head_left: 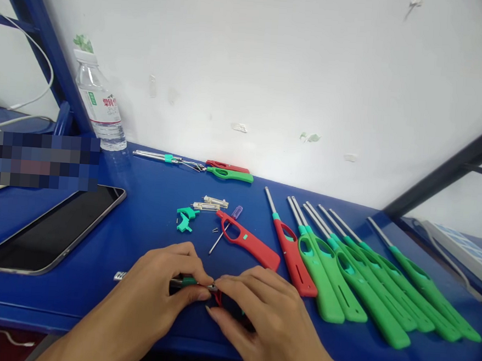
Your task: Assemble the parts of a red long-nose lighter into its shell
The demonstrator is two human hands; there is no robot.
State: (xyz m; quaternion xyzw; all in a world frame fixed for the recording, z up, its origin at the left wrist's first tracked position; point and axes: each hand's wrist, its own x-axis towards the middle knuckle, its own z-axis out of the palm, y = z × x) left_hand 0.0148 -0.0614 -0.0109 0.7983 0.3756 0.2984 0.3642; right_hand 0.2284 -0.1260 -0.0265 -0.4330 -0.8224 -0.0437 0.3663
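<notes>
Head view: a partly assembled lighter point(192, 283), long axis along the table's point(146, 234) near edge, is pinched closed between left hand point(163, 285) and right hand point(257, 308), fingertips meeting.

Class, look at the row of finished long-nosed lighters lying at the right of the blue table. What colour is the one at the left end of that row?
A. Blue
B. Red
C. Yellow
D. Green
B: the lighter at the left end of the row has a red handle, while the others beside it, such as the next one, are green.
</notes>
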